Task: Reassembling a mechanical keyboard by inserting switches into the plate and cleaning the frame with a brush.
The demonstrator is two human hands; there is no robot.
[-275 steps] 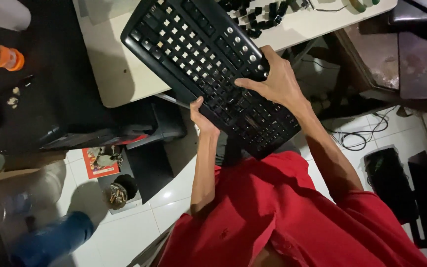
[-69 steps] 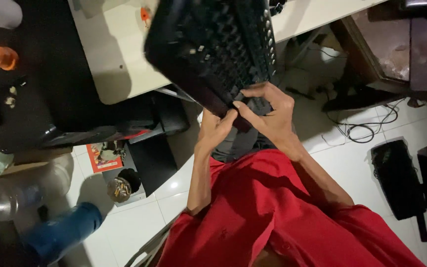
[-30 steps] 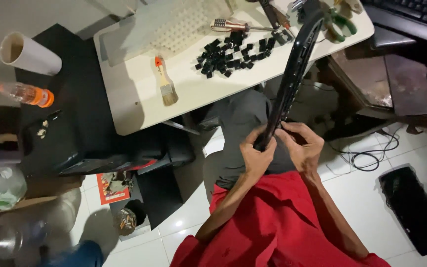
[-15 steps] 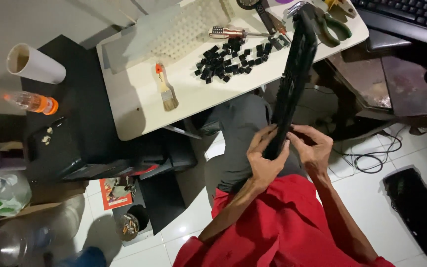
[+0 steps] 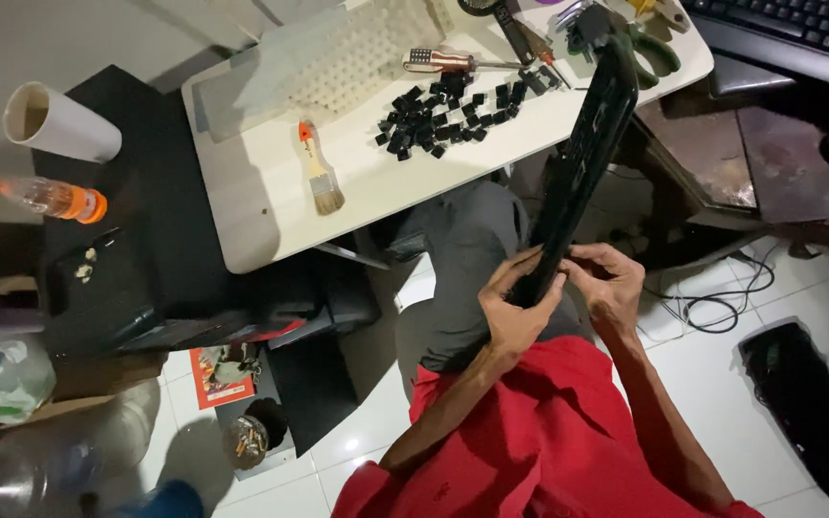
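A black keyboard (image 5: 582,153) is turned edge-on and held upright over my lap, its far end near the white table (image 5: 271,216). My left hand (image 5: 513,312) wraps the near end from the left. My right hand (image 5: 606,286) pinches the same end from the right, fingers on its edge. A pile of loose black keycaps (image 5: 438,113) lies on the table beyond. A small paintbrush (image 5: 319,173) with an orange handle lies left of the keycaps.
A screwdriver (image 5: 443,61) and pliers (image 5: 650,43) lie at the table's far side, with a pale keyboard shell (image 5: 338,58). A second black keyboard (image 5: 798,34) sits at top right. A paper cup (image 5: 59,120) and orange-capped bottle (image 5: 50,199) stand at the left. Cables (image 5: 712,307) trail on the floor.
The keyboard was held flat with its keys showing; both hands have since turned it onto its edge. In the last second the hands shifted slightly on its near end.
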